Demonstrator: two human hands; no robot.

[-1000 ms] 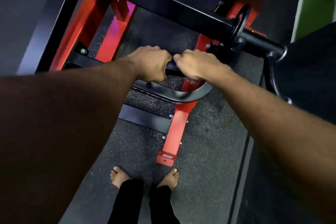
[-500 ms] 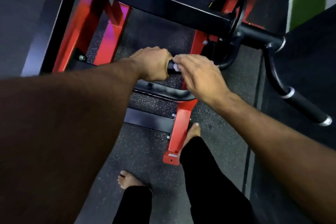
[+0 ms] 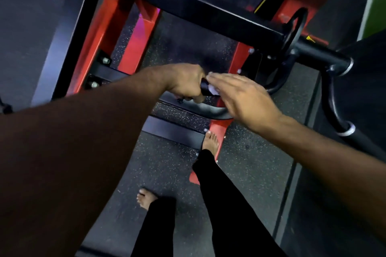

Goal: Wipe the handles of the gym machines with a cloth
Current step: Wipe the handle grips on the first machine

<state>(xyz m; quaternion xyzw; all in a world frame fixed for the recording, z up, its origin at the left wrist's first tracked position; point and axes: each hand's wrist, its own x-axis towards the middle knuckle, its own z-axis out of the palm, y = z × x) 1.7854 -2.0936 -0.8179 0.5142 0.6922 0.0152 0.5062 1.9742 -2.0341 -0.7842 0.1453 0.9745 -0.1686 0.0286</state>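
My left hand (image 3: pixel 186 83) grips the black handle (image 3: pixel 204 86) of a red and black gym machine at the middle of the view. Right beside it, my right hand (image 3: pixel 240 95) lies over the same handle with its fingers stretched out flat. A small bit of white cloth (image 3: pixel 213 90) shows under those fingers, against the handle. Most of the cloth is hidden by my right hand. A second black handle (image 3: pixel 338 119) with a silver ring curves down at the right.
Red frame posts (image 3: pixel 98 33) and a thick black bar (image 3: pixel 208 12) cross the top. A black plate holder (image 3: pixel 294 27) sits on the bar's right end. My bare feet (image 3: pixel 210 142) stand on speckled rubber floor (image 3: pixel 257 165), one against the red base foot.
My right hand has gone from a curled grip on the handle to flat, straight fingers, baring a bit of white cloth. My right foot has stepped forward to the machine's base. The left hand's grip is unchanged.
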